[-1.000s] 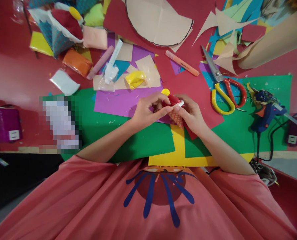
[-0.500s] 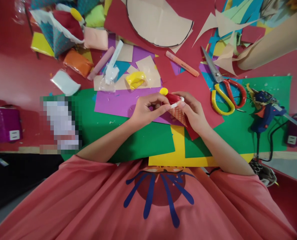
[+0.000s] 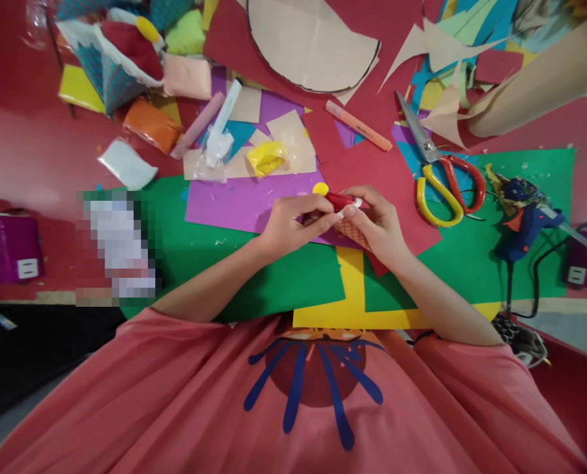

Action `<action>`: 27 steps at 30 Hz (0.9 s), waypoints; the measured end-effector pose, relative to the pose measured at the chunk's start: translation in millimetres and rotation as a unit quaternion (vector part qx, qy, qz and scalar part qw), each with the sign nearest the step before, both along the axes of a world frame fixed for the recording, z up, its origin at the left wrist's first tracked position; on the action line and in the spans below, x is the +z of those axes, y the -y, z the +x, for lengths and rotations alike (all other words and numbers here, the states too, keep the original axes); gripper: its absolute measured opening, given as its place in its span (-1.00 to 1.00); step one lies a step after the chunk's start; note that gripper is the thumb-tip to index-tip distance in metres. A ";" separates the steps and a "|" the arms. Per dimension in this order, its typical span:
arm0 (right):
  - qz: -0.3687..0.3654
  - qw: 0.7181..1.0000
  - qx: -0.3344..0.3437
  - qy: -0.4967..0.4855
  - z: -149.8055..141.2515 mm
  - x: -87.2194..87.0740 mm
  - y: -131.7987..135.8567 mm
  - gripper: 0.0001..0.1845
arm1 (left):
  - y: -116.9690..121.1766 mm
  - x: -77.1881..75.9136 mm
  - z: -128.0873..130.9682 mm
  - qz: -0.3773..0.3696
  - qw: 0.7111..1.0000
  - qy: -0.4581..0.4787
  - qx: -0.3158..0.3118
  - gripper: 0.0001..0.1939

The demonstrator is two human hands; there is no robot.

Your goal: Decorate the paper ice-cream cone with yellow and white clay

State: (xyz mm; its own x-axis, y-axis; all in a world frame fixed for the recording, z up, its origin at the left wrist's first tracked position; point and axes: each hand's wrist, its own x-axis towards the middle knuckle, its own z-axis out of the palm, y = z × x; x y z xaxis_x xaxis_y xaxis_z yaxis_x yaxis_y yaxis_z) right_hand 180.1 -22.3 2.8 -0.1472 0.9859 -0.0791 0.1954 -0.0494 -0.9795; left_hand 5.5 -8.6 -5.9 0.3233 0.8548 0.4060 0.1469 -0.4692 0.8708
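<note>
Both my hands are closed around a small paper ice cream cone [image 3: 353,232] with a brown waffle pattern. It has a dark red top, a white clay-like rim and a yellow round piece at its upper left. My left hand [image 3: 293,220] pinches the rim from the left with thumb and fingers. From the right, my right hand [image 3: 383,224] grips the cone, its thumb pressed on the white edge. The cone lies tilted between them, point towards my right palm. Some of my fingertips are hidden behind it.
Scissors [image 3: 434,161] with yellow and red handles lie to the right, beside a blue glue gun [image 3: 523,230] with a cord. Ahead are an orange marker [image 3: 358,125], a yellow clay packet [image 3: 267,159] and a larger blue cone [image 3: 120,76]. Green sheets [image 3: 273,276] cover the near table.
The cone has tipped, so its red top now shows as a narrower strip and the yellow piece sits slightly lower. My hands keep their hold in nearly the same place.
</note>
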 end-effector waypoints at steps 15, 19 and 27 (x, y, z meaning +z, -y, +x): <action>0.068 0.997 0.036 -0.007 2.6 0.4 -0.5 -0.64 | 2.8 -1.3 -1.4 -0.089 0.995 -0.053 0.000 -0.65; 0.080 0.996 0.039 -0.029 4.1 -0.8 -2.1 -0.70 | 1.7 0.5 -2.0 -0.064 0.997 -0.047 0.005 -0.65; 0.111 0.993 0.046 0.018 3.7 -3.3 -2.6 -0.76 | 0.4 2.6 -0.8 -0.091 0.996 -0.019 -0.015 -0.66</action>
State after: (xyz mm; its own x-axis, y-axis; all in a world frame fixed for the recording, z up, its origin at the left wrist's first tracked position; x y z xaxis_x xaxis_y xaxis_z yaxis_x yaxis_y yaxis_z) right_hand 183.8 -19.7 -0.5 -0.2381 0.9623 0.1316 0.2239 0.1862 -0.9566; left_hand 4.7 -8.9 -3.3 0.3626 0.9024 0.2329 0.1699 -0.3098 0.9355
